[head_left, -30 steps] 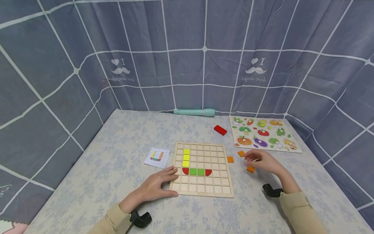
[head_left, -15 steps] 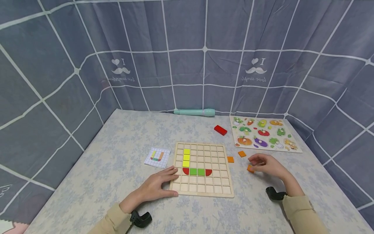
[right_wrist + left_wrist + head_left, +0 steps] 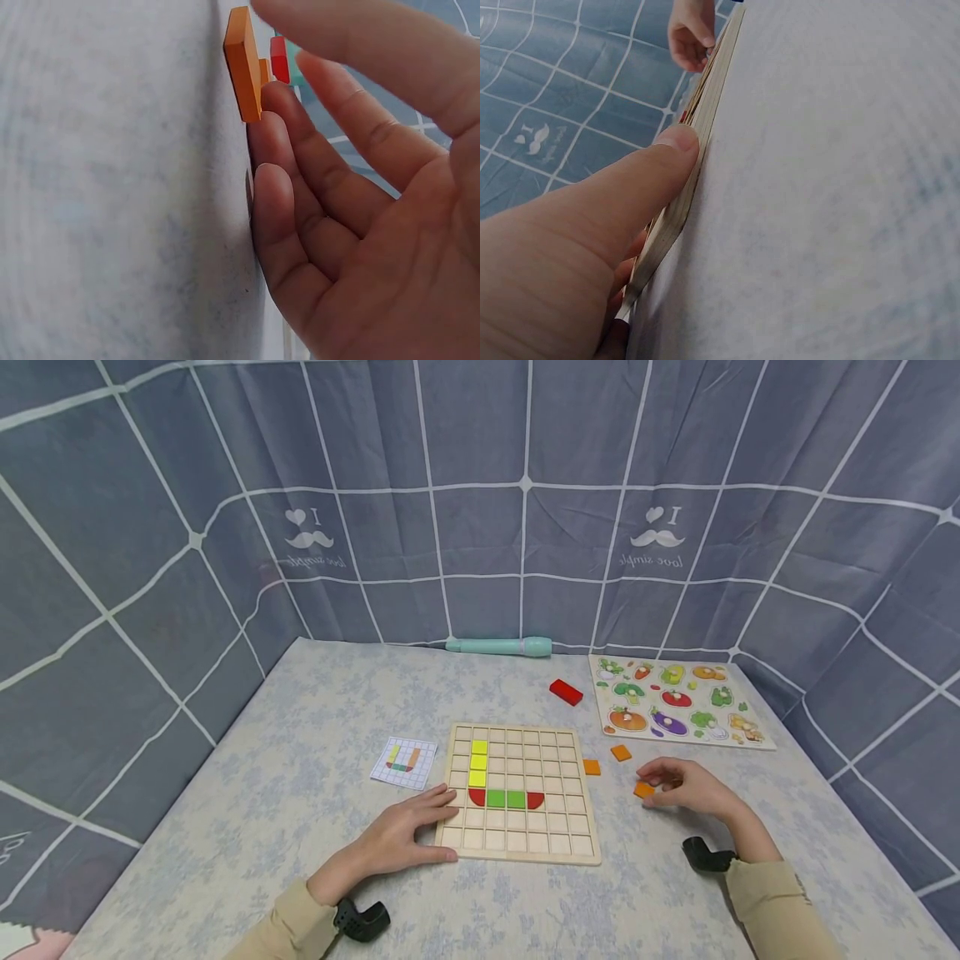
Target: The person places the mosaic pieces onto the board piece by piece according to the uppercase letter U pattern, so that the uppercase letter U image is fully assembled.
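Note:
My left hand (image 3: 408, 833) rests on the lower left corner of a wooden grid board (image 3: 517, 852), thumb (image 3: 676, 142) against its near edge. Three yellow squares (image 3: 478, 762) stand in a column on the board. Below them runs a row of two green squares (image 3: 506, 798) between two red quarter-round pieces (image 3: 536, 800). Right of the board, my right hand (image 3: 686, 787) is low at the table, fingers loosely bent around an orange square tile (image 3: 643, 789). In the right wrist view the orange tile (image 3: 244, 71) lies by the thumb tip, not pinched.
Two more orange tiles (image 3: 620, 752) lie between the board and the right hand. Left of the board is a pattern card (image 3: 403, 763). Farther back are a red block (image 3: 566, 692), a vegetable puzzle board (image 3: 682, 703) and a teal stick-like object (image 3: 498, 647) along the curtain (image 3: 480, 527).
My right hand has shifted slightly right and nearer, from between two orange tiles to the nearest one. The left hand and the pieces on the board have stayed put.

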A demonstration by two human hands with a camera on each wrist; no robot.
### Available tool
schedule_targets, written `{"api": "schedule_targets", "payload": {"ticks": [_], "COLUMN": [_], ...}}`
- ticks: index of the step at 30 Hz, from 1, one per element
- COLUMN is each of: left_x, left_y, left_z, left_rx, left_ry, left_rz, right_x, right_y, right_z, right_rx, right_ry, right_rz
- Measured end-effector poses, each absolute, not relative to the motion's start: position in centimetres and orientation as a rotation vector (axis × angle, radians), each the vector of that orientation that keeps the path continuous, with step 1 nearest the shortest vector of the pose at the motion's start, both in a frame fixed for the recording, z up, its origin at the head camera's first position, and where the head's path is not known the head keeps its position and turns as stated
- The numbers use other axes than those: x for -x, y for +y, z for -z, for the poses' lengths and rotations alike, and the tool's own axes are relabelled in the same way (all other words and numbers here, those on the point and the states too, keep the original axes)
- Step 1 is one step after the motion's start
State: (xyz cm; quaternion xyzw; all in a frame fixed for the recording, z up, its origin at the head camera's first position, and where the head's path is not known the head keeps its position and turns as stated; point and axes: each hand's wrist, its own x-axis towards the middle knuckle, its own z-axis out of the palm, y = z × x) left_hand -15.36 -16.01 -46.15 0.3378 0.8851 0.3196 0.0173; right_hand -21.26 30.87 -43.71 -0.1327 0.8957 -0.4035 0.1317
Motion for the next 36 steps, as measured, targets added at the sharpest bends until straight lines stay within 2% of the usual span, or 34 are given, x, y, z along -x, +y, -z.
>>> {"api": "schedule_targets", "payload": {"ticks": [13,31,36], "left_x": [15.4,15.4,15.4], "left_y": [-15.9,-15.9,-15.9], "left_z": [46.2,46.2,46.2], "left_rx": [-1.053,-1.034,-1.03], "left_ry": [2.756,2.753,2.752], "left_rz": [-0.992,-0.997,-1.001], "right_x": [21.7,21.8,22.2], "right_y": [31.3,30.1,29.0], "right_z": [44.4,43.6,42.9], "right_rx": [0.39,0.38,0.483], "right_ry": [2.623,2.678,2.664], "right_rz": [1.143,1.073,1.107]}}
